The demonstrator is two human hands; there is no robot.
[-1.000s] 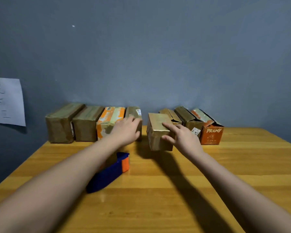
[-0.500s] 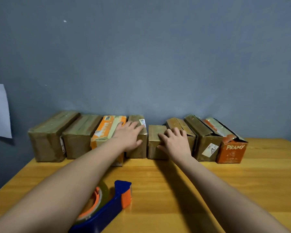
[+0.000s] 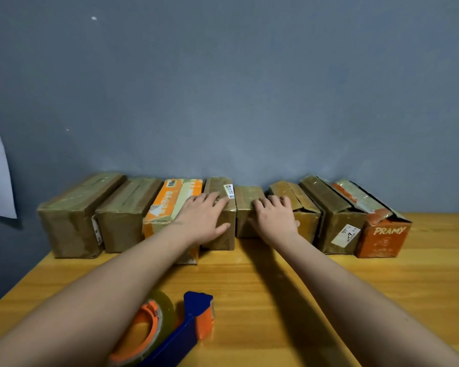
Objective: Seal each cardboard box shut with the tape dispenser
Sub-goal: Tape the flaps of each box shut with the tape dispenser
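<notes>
1. Head view: I see eight boxes lined along the wall (image 3: 249, 88) on the table (image 3: 382, 287).
2. My left hand (image 3: 202, 221) lies flat, fingers straight, on the fourth box (image 3: 220, 234).
3. My right hand (image 3: 273, 221) rests open across the short box (image 3: 245, 205) and, I think, its flap-raised neighbour (image 3: 294, 192).
4. Dispenser (image 3: 175, 332) lies near me, untouched.

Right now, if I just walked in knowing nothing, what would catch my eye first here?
Probably the row of cardboard boxes lined along the grey wall, with the orange box marked PRAMY at its right end. Both bare hands lie on the middle of the row: the left hand on one brown box, the right hand across two beside it. Nearer the viewer, a blue and orange tape dispenser lies untouched on the wooden table.
</notes>
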